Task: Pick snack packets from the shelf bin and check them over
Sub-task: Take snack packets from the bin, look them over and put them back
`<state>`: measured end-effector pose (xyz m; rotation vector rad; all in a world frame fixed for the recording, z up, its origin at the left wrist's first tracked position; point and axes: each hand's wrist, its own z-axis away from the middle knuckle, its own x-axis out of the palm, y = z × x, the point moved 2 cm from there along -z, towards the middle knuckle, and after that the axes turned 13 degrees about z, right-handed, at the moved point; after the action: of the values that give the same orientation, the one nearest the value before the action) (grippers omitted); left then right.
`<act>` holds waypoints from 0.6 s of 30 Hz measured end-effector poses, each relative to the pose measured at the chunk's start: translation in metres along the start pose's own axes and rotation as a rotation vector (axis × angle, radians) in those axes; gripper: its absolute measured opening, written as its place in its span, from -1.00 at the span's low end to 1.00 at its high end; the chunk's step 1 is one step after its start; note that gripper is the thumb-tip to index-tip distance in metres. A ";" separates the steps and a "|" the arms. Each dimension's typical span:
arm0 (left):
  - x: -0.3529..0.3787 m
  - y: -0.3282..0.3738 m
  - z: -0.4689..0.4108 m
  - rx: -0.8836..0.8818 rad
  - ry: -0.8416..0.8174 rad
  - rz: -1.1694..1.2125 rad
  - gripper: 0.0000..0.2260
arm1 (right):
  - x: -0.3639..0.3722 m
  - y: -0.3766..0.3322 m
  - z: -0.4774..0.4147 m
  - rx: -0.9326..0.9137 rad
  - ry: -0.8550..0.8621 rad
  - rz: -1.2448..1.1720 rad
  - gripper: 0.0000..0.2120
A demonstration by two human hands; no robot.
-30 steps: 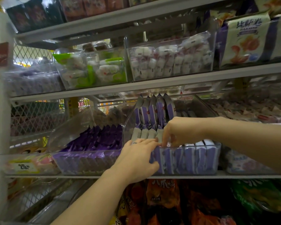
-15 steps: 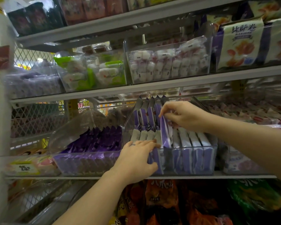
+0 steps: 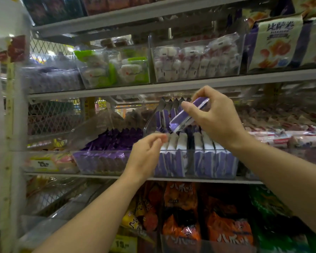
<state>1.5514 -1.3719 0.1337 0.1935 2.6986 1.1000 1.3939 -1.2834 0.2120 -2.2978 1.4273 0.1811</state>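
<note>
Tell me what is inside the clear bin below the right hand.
The clear bin holds rows of upright purple-and-white packets, with a dark gap. The left hand hides its front left corner.

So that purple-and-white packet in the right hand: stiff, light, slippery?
Probably light: the right hand pinches the purple-and-white packet aloft with fingertips alone. Seemingly fairly stiff: it holds a straight shape while tilted. Its glossy wrapper may be a little slippery.
</note>
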 end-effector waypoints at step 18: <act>-0.054 -0.083 0.089 -0.267 0.157 0.450 -0.67 | 0.150 -0.003 0.163 0.445 -0.170 -0.702 -0.60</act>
<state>1.6225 -1.3815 0.0219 0.7221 2.6720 1.6477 1.4841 -1.3370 0.0168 -2.1829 0.4556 -0.1394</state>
